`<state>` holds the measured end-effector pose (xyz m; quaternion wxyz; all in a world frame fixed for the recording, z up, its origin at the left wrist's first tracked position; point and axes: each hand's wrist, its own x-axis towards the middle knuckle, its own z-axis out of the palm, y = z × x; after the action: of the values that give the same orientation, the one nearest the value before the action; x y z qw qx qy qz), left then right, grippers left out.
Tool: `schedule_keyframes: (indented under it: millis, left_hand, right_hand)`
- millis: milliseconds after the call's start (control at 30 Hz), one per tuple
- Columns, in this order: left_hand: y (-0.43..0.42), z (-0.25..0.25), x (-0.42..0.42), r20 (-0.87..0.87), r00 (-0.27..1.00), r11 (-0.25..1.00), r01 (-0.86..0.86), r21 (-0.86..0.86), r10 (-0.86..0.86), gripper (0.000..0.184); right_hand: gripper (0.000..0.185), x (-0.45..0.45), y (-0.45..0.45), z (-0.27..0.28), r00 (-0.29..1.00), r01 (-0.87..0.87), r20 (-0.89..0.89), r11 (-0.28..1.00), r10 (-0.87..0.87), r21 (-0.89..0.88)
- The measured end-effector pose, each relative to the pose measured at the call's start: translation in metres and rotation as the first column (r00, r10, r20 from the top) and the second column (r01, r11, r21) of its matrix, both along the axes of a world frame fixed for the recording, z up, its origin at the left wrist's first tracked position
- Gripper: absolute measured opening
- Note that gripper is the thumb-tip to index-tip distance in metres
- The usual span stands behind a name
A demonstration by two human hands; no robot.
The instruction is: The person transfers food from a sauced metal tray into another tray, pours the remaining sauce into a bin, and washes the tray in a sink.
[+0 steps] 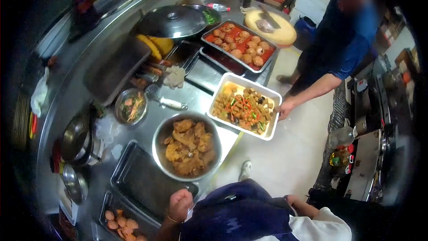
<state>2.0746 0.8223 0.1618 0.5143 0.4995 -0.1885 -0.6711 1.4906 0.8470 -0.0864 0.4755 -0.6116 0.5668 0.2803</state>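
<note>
My left hand [180,203] is curled into a fist at the counter's edge, beside an empty black tray [142,180]; nothing shows in it. Just beyond it stands a steel bowl [159,151] of browned chicken pieces [189,145]. My right forearm [306,208] is bent at my side against the dark apron [240,214]; the fingers of that hand cannot be made out. Ahead, a white tray [214,100] of diced food with red and green strips [243,109] reaches past the counter's edge, its right rim in another person's hand [285,107].
A tray of round brown items in red sauce [243,44], a round board [272,27], a lidded pan [171,21] and a small bowl [130,106] stand on the counter. Eggs [122,225] lie in a tray at lower left. The other person [330,49] stands at right.
</note>
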Motion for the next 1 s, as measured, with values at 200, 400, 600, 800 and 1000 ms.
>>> schedule_keyframes:
  millis: [200, 400, 600, 800, 1000]
  left_hand:
    - [-0.117, 0.007, -0.1, -0.056, 0.998, 0.986, -0.038, -0.16, 0.03, 0.014]
    - [-0.238, 0.02, -0.191, -0.231, 0.916, 0.941, -0.338, -0.004, 0.328, 0.012]
    - [-0.319, 0.024, -0.195, -0.233, 0.822, 0.848, -0.53, 0.019, 0.52, 0.009]
    - [-0.379, 0.005, -0.183, -0.085, 0.821, 0.822, -0.568, -0.029, 0.565, 0.007]
    - [-0.465, -0.032, -0.163, -0.031, 0.788, 0.782, -0.614, -0.106, 0.615, 0.034]
  right_hand:
    - [0.035, -0.022, -0.061, 0.036, 0.906, 0.404, -0.033, 0.887, -0.421, -0.221]
    - [0.032, -0.093, -0.162, 0.056, 0.75, 0.641, 0.183, 0.628, -0.636, -0.442]
    - [0.031, -0.157, -0.218, 0.048, 0.804, 0.547, 0.039, 0.711, -0.593, -0.442]
    - [0.032, -0.104, -0.329, 0.078, 0.957, 0.291, 0.088, 0.895, -0.278, -0.339]
    - [0.019, -0.005, -0.519, 0.137, 0.861, 0.477, 0.471, 0.629, -0.193, -0.614]
